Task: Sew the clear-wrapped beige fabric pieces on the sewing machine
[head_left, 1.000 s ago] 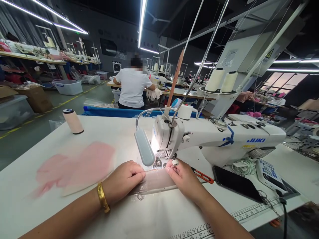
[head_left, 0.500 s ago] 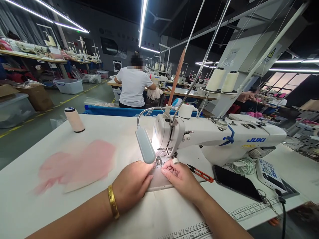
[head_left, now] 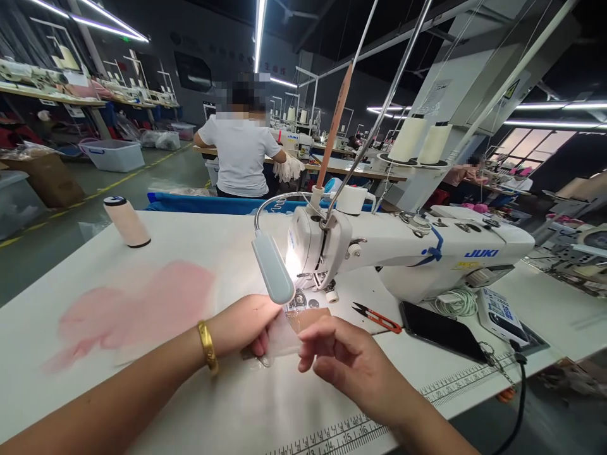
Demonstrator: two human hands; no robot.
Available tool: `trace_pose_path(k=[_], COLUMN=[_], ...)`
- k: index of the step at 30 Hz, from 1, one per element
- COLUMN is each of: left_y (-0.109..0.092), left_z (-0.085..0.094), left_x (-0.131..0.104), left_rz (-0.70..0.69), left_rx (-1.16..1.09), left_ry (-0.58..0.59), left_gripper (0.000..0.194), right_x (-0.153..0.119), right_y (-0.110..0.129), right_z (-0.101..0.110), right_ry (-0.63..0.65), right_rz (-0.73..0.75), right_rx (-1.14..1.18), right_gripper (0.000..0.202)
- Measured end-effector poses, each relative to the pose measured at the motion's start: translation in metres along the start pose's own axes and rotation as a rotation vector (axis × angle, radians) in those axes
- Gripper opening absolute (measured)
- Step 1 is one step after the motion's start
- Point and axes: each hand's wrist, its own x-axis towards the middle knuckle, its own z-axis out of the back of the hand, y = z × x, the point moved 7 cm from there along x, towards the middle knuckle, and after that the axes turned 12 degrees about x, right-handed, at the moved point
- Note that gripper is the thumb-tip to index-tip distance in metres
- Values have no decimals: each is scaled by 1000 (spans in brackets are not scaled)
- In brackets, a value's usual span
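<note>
Under the lit head of the white sewing machine (head_left: 417,253) lies a thin, sheer piece of fabric (head_left: 283,338). My left hand (head_left: 246,325) grips it at the left of the presser foot (head_left: 300,299), fingers curled, partly behind the grey lamp (head_left: 272,266). My right hand (head_left: 344,360) is in front of the needle area, fingers loosely bent and apart, with nothing seen between them. A small brown patch (head_left: 310,319) shows beside its fingertips. Pink fabric pieces (head_left: 156,306) lie flat on the table at the left.
A thread cone (head_left: 127,221) stands at the table's back left. Red-handled snips (head_left: 377,318), a black phone (head_left: 441,332) and a coiled cable (head_left: 455,303) lie right of the needle. A printed ruler (head_left: 351,437) runs along the front edge. A person (head_left: 241,151) sits beyond the table.
My right hand has drawn back from the presser foot toward the front and opened. My left hand has shifted slightly, its fingers curled under at the fabric. The whole view has shifted a little.
</note>
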Motion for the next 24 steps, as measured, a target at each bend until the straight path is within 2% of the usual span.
trace_pose_path(k=[2,4,5,9,11,14,17,20,24], left_y=[3,3,3,5,3,0,-3,0,0], left_z=[3,6,7,7,6,10,19,27,25], left_x=[3,3,2,1,2,3,3,2,0], left_rz=[22,6,1,-12,-31,-44,-68,-85,-162], left_rx=[-16,15,30,14,22,66,159,261,423], left_ry=[6,-7,-10,-18,-34,-102,-242,-363,-367], left_gripper=[56,45,39,27,22,22,27,36,37], right_x=[-6,-13,-17,-34,-40,-43,-39,-35,-34], right_y=[2,3,3,-6,-11,-16,-16,-14,-19], right_z=[1,10,12,0,-5,-10,-15,-26,-39], right_ry=[-27,-102,-100,90,92,19,-38,-21,16], right_rz=[27,25,17,0,61,179,247,287,324], right_rx=[106,-27,-131,-468,-589,-652,-633,-642,-678], right_gripper=[19,13,12,22,16,14,13,12,9])
